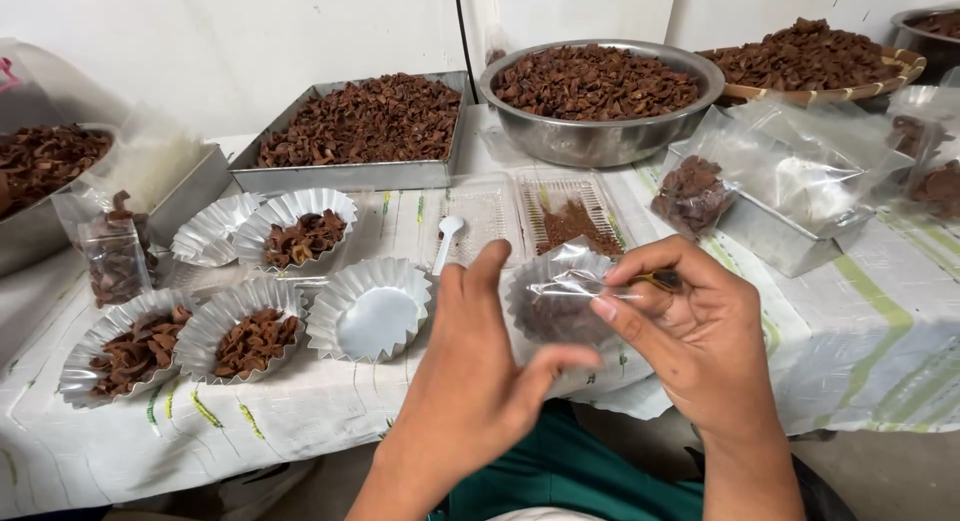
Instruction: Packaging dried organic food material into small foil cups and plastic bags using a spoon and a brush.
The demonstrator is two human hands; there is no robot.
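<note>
A round steel bowl (600, 96) heaped with brown dried pieces is sitting at the back. In front of it, the right hand (700, 341) is pinching a small clear bag (560, 301), seemingly part-filled with brown pieces, by its edge. The left hand (470, 381) is touching the bag with loosely spread fingers.

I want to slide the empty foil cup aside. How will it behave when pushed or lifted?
The empty foil cup looks thin and pleated, so it is probably very light and would skid easily on the cloth. Its fluted wall likely crumples if pinched. With nothing inside, it may tip or catch against the filled cup touching it.
</note>
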